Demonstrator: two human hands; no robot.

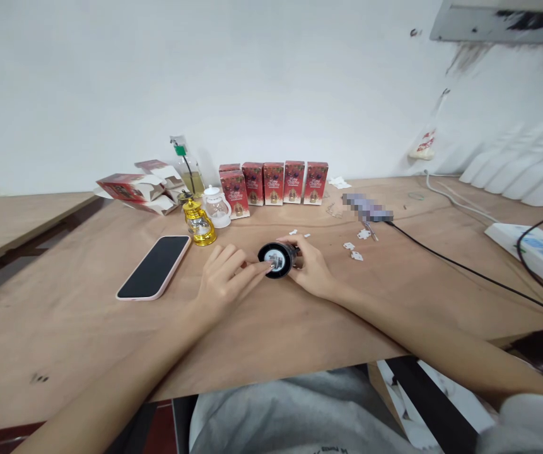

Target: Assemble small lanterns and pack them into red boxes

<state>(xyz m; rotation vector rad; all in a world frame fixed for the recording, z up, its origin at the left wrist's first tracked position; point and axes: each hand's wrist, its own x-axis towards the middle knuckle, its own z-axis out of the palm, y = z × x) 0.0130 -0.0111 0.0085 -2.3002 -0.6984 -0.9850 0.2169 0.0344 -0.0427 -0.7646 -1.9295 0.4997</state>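
My right hand (313,268) is wrapped round a small black lantern (262,257) lying on its side, its round base turned toward me. A pale disc with grey parts shows in the middle of that base. My left hand (226,274) reaches in from the left, its fingertips closed together against the disc. Whatever may be between those fingertips is too small to make out. Beyond my left hand stand a gold lantern (200,224) and a white lantern (217,207), both upright.
Red boxes (274,183) stand along the wall, with opened boxes (134,187) to their left beside a bottle of yellowish liquid (194,181). A phone (155,268) lies at left. Small white pieces (357,256), a cable (446,255) and a power strip (531,255) are at right.
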